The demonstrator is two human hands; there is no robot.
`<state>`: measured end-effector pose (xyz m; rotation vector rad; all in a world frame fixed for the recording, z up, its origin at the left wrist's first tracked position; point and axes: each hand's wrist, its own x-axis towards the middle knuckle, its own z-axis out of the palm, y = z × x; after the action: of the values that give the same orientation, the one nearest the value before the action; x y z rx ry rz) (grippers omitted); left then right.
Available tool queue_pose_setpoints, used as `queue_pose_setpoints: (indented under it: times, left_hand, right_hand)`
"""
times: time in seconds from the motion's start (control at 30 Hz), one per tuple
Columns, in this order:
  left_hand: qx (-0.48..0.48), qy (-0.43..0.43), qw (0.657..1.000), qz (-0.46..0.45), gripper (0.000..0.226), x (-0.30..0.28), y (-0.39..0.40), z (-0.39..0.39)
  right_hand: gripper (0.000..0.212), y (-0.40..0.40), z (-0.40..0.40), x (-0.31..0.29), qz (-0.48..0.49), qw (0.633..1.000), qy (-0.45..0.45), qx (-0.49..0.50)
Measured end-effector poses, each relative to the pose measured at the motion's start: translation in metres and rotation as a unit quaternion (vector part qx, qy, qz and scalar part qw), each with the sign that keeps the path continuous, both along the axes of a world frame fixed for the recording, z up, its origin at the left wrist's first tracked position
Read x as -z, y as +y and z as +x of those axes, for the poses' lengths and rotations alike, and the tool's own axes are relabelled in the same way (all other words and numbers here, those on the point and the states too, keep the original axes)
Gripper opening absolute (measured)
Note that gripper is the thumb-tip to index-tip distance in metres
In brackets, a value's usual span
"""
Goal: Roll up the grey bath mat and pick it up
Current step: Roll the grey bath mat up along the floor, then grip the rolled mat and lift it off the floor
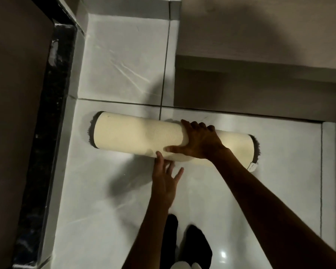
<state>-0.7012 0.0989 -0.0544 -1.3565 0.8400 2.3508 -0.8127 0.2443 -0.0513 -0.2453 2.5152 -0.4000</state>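
The bath mat lies rolled into a tube on the floor, its cream backing outward and grey pile showing at both ends. My right hand is wrapped over the roll right of its middle, fingers across the top and thumb along the near side. My left hand has spread fingers, with the fingertips touching the roll's near underside. A small white tag hangs at the roll's right end.
Glossy light grey floor tiles stretch around the roll. A black stone threshold and a brown door run along the left. A beige step or cabinet base stands behind, at right. My dark-socked feet are below.
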Motion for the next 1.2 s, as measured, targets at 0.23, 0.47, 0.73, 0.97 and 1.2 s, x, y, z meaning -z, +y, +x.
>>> queue_pose_setpoints:
  times: [0.23, 0.47, 0.73, 0.97, 1.2]
  left_hand:
    - [-0.003, -0.059, 0.998, 0.013, 0.096, 0.001, -0.014, -0.013]
    - [0.034, -0.086, 0.996, 0.001, 0.097, -0.059, -0.063, -0.007]
    - [0.211, 0.084, 0.966, -0.125, 0.087, -0.182, -0.159, -0.105]
    - [0.320, 0.160, 0.899, -0.253, 0.114, -0.256, -0.182, -0.255]
    - [0.448, 0.260, 0.784, -0.342, 0.115, -0.269, -0.162, -0.389]
  right_hand:
    - [0.116, -0.007, 0.021, -0.006, -0.032, 0.999, -0.022, 0.000]
    - [0.112, -0.042, 0.037, -0.070, -0.084, 0.996, -0.020, 0.025]
    - [0.112, -0.114, -0.010, -0.186, -0.221, 0.955, 0.012, 0.195]
    - [0.112, -0.153, -0.114, -0.233, -0.376, 0.873, 0.055, 0.307]
    - [0.116, -0.157, -0.220, -0.229, -0.418, 0.807, 0.112, 0.402]
